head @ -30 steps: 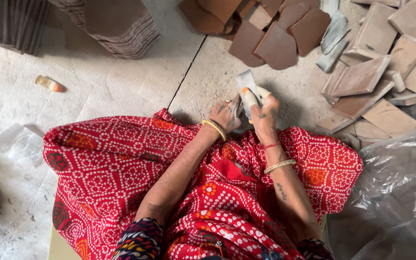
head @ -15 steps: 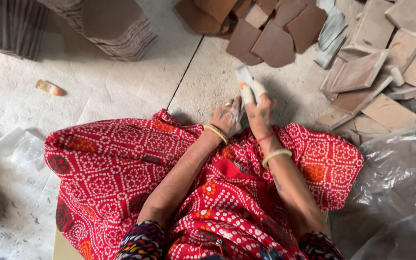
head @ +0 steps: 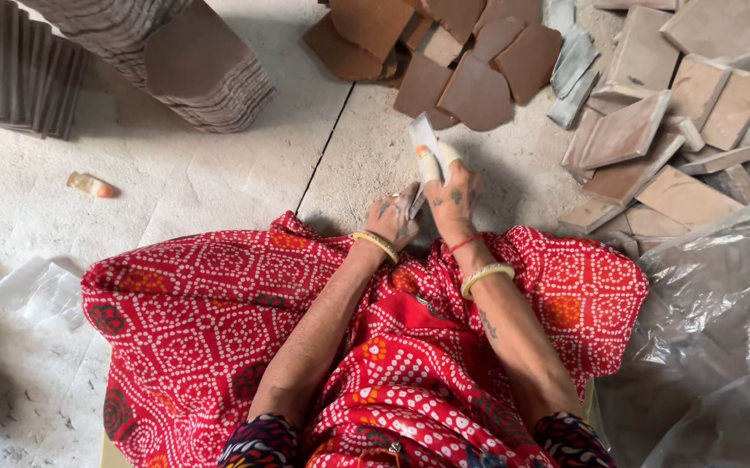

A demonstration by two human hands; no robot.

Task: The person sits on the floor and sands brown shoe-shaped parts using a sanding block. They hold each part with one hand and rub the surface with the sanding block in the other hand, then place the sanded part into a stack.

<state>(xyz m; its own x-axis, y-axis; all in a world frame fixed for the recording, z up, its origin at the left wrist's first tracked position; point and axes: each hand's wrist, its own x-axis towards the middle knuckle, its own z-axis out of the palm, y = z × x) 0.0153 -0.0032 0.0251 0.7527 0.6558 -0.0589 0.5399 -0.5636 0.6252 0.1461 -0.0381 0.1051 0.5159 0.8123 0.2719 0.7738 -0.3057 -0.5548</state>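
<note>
- Nearest the camera, a red cloth with a white dotted pattern [head: 219, 321] covers the person's lap, and both forearms reach forward over it.
- The left hand [head: 395, 218] rests at the cloth's far edge, fingers curled together; whether it grips anything cannot be told.
- Just beside it, the right hand [head: 453, 201] is closed around the lower end of a pale flat piece [head: 424, 139], with pale caps on two fingertips [head: 428, 165].
- The pale flat piece stands above the floor, just beyond the knees; its long axis runs away from the person, its free end pointing up-frame and slightly left.
- To the left, a small capped tube [head: 90, 185] lies on the concrete floor [head: 219, 173].
- To the right, a clear plastic sheet [head: 722, 329].
- Farther out, loose brown flat pieces [head: 470, 87] lie scattered, tan ones [head: 678, 95] to the right.
- Farthest left, tall stacks of brown pieces [head: 202, 74].
</note>
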